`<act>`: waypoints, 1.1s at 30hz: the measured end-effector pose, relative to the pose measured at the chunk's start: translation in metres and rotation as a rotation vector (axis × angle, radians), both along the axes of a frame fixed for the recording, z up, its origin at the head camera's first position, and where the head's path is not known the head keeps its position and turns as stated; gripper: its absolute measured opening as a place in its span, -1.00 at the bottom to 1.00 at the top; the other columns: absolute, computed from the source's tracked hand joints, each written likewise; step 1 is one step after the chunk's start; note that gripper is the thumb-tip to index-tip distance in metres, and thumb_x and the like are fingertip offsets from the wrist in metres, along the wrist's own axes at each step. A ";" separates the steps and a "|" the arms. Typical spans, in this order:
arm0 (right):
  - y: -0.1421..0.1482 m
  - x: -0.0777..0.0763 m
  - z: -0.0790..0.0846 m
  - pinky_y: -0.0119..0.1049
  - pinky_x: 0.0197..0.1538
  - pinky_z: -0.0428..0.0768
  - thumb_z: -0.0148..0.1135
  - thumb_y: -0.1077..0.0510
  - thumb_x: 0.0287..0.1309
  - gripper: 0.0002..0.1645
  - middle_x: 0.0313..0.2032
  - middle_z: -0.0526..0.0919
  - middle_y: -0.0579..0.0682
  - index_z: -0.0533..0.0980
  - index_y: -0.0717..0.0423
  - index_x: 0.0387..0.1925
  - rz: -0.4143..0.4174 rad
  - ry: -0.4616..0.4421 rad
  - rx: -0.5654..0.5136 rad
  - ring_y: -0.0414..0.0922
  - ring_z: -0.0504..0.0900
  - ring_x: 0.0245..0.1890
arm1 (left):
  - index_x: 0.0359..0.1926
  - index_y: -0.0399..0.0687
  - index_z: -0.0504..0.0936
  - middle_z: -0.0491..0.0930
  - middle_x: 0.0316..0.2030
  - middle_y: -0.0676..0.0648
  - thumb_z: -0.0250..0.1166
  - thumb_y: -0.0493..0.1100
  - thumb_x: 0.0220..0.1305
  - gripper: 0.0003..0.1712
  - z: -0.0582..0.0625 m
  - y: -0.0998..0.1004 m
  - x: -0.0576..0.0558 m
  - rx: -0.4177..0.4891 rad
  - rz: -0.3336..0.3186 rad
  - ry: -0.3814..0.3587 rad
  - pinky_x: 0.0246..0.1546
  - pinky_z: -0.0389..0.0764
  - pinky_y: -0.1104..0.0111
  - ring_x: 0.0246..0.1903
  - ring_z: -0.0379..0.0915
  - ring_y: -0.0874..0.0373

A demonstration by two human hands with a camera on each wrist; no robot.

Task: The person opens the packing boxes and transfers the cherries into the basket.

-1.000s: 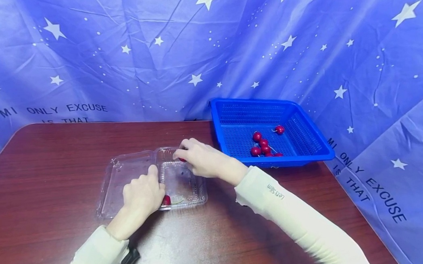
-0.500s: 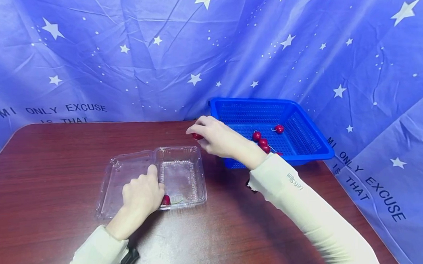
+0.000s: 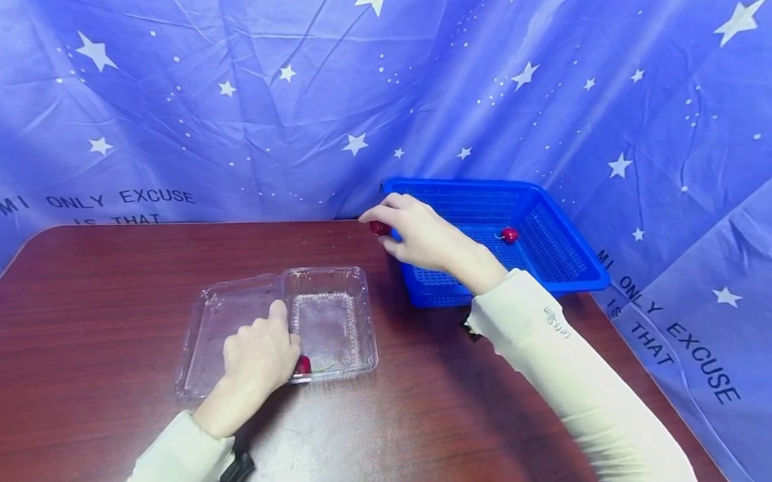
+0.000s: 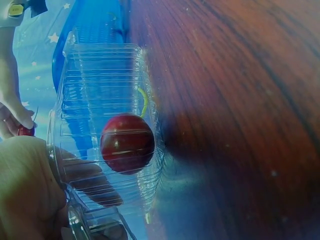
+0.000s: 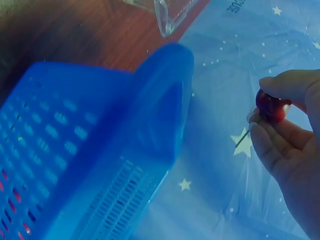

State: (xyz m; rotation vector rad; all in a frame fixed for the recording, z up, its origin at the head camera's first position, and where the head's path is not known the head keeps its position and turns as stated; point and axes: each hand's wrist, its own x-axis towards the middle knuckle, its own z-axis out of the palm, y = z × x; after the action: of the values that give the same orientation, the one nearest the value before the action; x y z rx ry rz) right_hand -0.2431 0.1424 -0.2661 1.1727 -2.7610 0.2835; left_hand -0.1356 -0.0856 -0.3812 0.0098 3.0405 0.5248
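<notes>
A clear plastic clamshell box (image 3: 327, 318) lies on the table with its lid (image 3: 230, 295) folded out to the left. My left hand (image 3: 260, 352) grips it near the hinge; through the wall in the left wrist view, fingers (image 4: 95, 185) show inside. One red cherry (image 4: 127, 144) with a greenish stem rests in the box's near corner. My right hand (image 3: 418, 231) holds another cherry (image 5: 272, 106) between thumb and fingers, its stem sticking out. That hand is above the left rim of a blue plastic basket (image 3: 558, 238), where a cherry (image 3: 509, 235) is visible; the forearm hides others.
The brown wooden table (image 3: 98, 303) runs back to a blue curtain (image 3: 218, 96) printed with white stars and lettering. The basket stands at the back right, close to the curtain. A glare patch lies on the table's front part.
My right hand has gone from over the box to the basket's left rim, moving right and back with the cherry in its fingers. The left hand and the box have stayed put.
</notes>
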 end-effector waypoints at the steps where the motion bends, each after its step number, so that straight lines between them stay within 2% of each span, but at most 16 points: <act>1: 0.001 -0.001 0.001 -0.01 0.03 0.52 0.20 0.30 0.14 -0.56 -0.15 0.63 0.12 0.56 0.12 0.09 -0.014 -0.001 0.004 0.02 0.52 -0.10 | -0.28 -0.23 0.30 0.62 -0.54 -0.37 0.12 -0.08 0.21 -0.72 0.000 0.000 0.000 0.001 0.000 0.001 -0.63 0.49 -0.04 -0.53 0.57 -0.33; 5: 0.009 -0.004 0.005 0.01 0.07 0.52 0.22 0.26 0.14 -0.53 -0.15 0.60 0.11 0.52 0.09 0.13 -0.073 -0.025 0.020 0.03 0.51 -0.09 | -0.28 -0.23 0.30 0.61 -0.55 -0.37 0.12 -0.09 0.21 -0.72 0.000 0.000 0.000 -0.002 0.000 0.005 -0.64 0.48 -0.03 -0.54 0.57 -0.32; 12: 0.029 -0.015 0.008 0.09 0.23 0.45 0.23 0.22 0.16 -0.44 0.09 0.58 0.22 0.37 0.19 0.20 -0.186 -0.088 0.017 0.11 0.49 0.11 | -0.30 -0.23 0.29 0.61 -0.56 -0.36 0.13 -0.08 0.21 -0.71 0.000 0.000 0.001 -0.005 0.000 0.011 -0.64 0.49 -0.03 -0.55 0.57 -0.32; 16: 0.040 -0.019 0.013 0.09 0.18 0.47 0.23 0.19 0.18 -0.46 0.05 0.59 0.24 0.34 0.22 0.17 -0.243 -0.110 0.012 0.12 0.51 0.06 | -0.29 -0.23 0.29 0.62 -0.54 -0.38 0.13 -0.08 0.22 -0.70 0.001 0.000 0.001 -0.006 0.001 0.003 -0.63 0.50 -0.04 -0.53 0.57 -0.33; 22: 0.057 -0.024 0.019 0.12 0.16 0.46 0.22 0.23 0.17 -0.52 0.01 0.59 0.27 0.38 0.25 0.11 -0.269 -0.091 0.038 0.15 0.51 0.03 | -0.28 -0.23 0.30 0.63 -0.53 -0.38 0.14 -0.07 0.22 -0.69 0.002 0.001 0.001 -0.009 0.001 0.003 -0.62 0.50 -0.04 -0.52 0.58 -0.33; 29: 0.076 -0.032 0.015 0.12 0.08 0.50 0.20 0.26 0.15 -0.58 -0.10 0.59 0.27 0.42 0.28 0.06 -0.309 -0.068 0.084 0.16 0.53 -0.08 | -0.29 -0.23 0.30 0.63 -0.53 -0.37 0.14 -0.07 0.22 -0.70 0.001 0.002 0.001 -0.008 0.001 0.000 -0.62 0.49 -0.04 -0.52 0.58 -0.33; 33: 0.083 -0.034 0.012 0.10 0.01 0.53 0.18 0.29 0.14 -0.61 -0.15 0.60 0.28 0.43 0.30 0.02 -0.334 -0.085 0.131 0.15 0.55 -0.13 | -0.28 -0.23 0.30 0.63 -0.53 -0.37 0.13 -0.07 0.22 -0.70 0.001 0.002 0.001 -0.008 0.004 -0.001 -0.63 0.49 -0.04 -0.52 0.57 -0.33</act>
State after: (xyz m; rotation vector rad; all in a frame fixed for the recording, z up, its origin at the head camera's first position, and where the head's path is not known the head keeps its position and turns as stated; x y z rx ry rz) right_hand -0.2775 0.2253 -0.2537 0.7170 -3.0256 0.1197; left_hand -0.1344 -0.0837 -0.3806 0.0031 3.0425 0.5132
